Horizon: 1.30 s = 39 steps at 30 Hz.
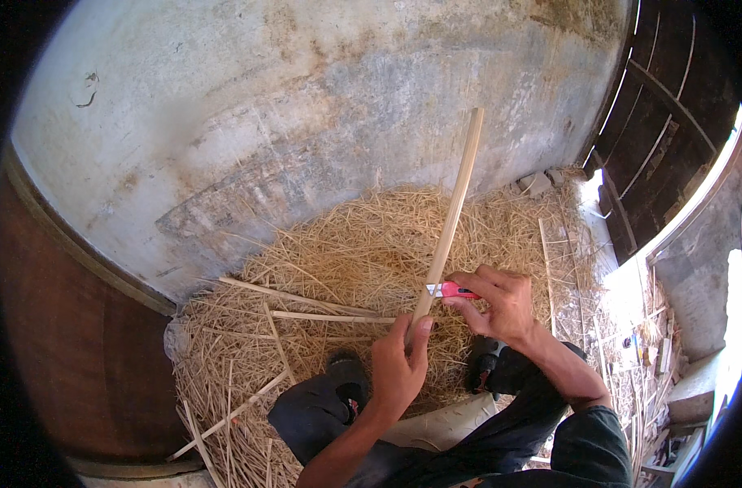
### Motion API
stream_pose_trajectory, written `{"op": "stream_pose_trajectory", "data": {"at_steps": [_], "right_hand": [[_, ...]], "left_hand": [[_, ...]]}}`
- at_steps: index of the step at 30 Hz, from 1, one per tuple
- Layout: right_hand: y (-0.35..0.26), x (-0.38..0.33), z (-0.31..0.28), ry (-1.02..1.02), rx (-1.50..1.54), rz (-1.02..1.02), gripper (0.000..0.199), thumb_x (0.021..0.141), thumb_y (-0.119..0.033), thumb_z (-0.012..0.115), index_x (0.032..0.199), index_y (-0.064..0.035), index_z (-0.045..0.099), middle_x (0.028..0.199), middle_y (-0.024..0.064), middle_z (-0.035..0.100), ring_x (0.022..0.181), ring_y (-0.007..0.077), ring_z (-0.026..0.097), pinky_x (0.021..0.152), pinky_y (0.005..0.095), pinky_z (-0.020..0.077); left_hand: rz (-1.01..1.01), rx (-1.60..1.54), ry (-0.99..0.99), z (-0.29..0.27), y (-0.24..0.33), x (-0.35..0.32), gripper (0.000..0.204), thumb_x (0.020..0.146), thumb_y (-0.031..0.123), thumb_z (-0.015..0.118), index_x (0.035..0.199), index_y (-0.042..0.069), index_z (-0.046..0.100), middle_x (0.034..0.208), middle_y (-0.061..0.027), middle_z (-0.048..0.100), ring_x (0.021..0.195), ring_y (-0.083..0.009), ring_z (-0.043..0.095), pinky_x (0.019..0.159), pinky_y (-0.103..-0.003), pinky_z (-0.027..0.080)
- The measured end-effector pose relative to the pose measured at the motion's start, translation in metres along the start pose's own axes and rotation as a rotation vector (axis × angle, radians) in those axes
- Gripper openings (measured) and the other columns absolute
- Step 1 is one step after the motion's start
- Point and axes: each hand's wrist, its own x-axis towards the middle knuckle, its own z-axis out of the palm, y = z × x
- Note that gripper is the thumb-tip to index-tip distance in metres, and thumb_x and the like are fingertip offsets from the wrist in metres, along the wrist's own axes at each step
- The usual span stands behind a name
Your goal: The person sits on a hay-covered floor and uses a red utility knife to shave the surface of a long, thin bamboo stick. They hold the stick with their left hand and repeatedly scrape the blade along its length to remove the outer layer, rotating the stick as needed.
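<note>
Head view: shaving a stick over straw.
Left hand (397, 366) grips the stick (450, 218) steady, tip toward 12 o'clock; right hand (497, 305) pinches a red knife (450, 289) against it.

Single head-worn fisheye view, close above the hands, angled down and forward toward floor and wall (306, 106).

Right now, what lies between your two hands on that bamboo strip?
In the head view, a short bare stretch of the bamboo strip runs between the left hand and the right hand, crossed by the red knife; straw lies behind.
</note>
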Motion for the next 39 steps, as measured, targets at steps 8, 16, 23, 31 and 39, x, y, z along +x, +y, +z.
{"op": "stream_pose_trajectory", "data": {"at_steps": [8, 16, 23, 31, 39], "right_hand": [[0.032, 0.017, -0.016, 0.183, 0.032, 0.195, 0.024, 0.087, -0.018, 0.085, 0.103, -0.001, 0.079, 0.084, 0.0137, 0.075, 0.068, 0.0236, 0.072, 0.061, 0.0327, 0.0554], [0.048, 0.013, -0.014, 0.251, 0.065, 0.23, 0.023, 0.09, -0.023, 0.084, 0.105, -0.0057, 0.081, 0.083, 0.0124, 0.075, 0.067, 0.022, 0.072, 0.06, 0.0328, 0.0547], [0.073, 0.02, -0.024, 0.293, -0.042, 0.306, 0.026, 0.091, -0.027, 0.083, 0.102, -0.0037, 0.081, 0.083, 0.0143, 0.076, 0.067, 0.0232, 0.074, 0.063, 0.0339, 0.0567], [0.123, 0.032, -0.034, 0.443, -0.119, 0.265, 0.027, 0.094, -0.029, 0.079, 0.107, -0.0051, 0.081, 0.084, 0.0144, 0.078, 0.071, 0.0253, 0.076, 0.065, 0.0346, 0.0572], [0.197, 0.022, -0.072, 0.241, -0.363, 0.757, 0.043, 0.095, -0.052, 0.072, 0.113, -0.0147, 0.083, 0.091, 0.0134, 0.08, 0.081, 0.0314, 0.077, 0.075, 0.0417, 0.059]], "left_hand": [[-0.012, -0.023, -0.058, 0.006, -0.012, -0.012, 0.033, 0.109, 0.032, 0.061, 0.103, 0.0, 0.067, 0.059, -0.015, 0.057, 0.048, -0.0273, 0.057, 0.049, -0.041, 0.041], [-0.02, 0.026, -0.093, 0.006, -0.007, -0.012, 0.031, 0.109, 0.03, 0.062, 0.097, 0.0, 0.064, 0.058, -0.0157, 0.055, 0.048, -0.0317, 0.056, 0.049, -0.044, 0.04], [0.005, 0.062, -0.12, 0.01, -0.016, -0.021, 0.031, 0.108, 0.029, 0.063, 0.096, 0.001, 0.064, 0.057, -0.0178, 0.053, 0.048, -0.0365, 0.055, 0.049, -0.045, 0.04], [-0.028, 0.038, -0.188, 0.014, -0.021, -0.027, 0.03, 0.109, 0.03, 0.063, 0.102, 0.001, 0.066, 0.06, -0.0151, 0.056, 0.049, -0.0305, 0.056, 0.049, -0.043, 0.042], [-0.079, 0.034, -0.298, 0.006, -0.016, -0.038, 0.036, 0.11, 0.034, 0.062, 0.107, 0.0, 0.07, 0.058, -0.0055, 0.054, 0.05, -0.0139, 0.052, 0.049, -0.036, 0.041]]}}
